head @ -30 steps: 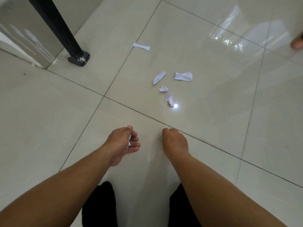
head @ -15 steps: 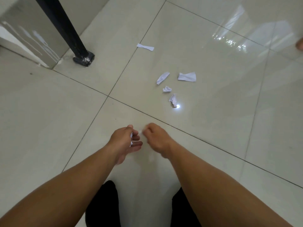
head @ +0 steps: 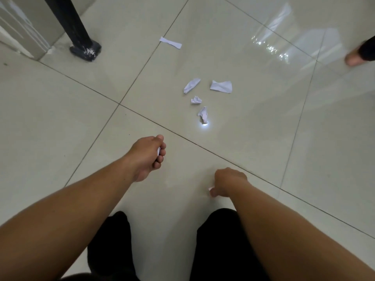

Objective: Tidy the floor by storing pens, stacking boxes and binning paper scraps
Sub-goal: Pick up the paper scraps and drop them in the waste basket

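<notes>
Several white paper scraps lie on the glossy tiled floor ahead of me: a flat strip far off, a folded piece, a wider crumpled piece, a small ball and a twisted scrap. My left hand is curled around a white paper scrap that peeks out between the fingers. My right hand is low near my knee, fingers pinched on a small paper scrap at the floor. No pens or boxes are in view.
A black post with a paint-flecked foot stands at the upper left beside a grey wall base. Another person's foot is at the right edge. My dark-clothed knees fill the bottom.
My right hand has pulled back and to the right, from beside the left hand down toward my knee, and now pinches a small scrap. The left hand still holds its paper.
</notes>
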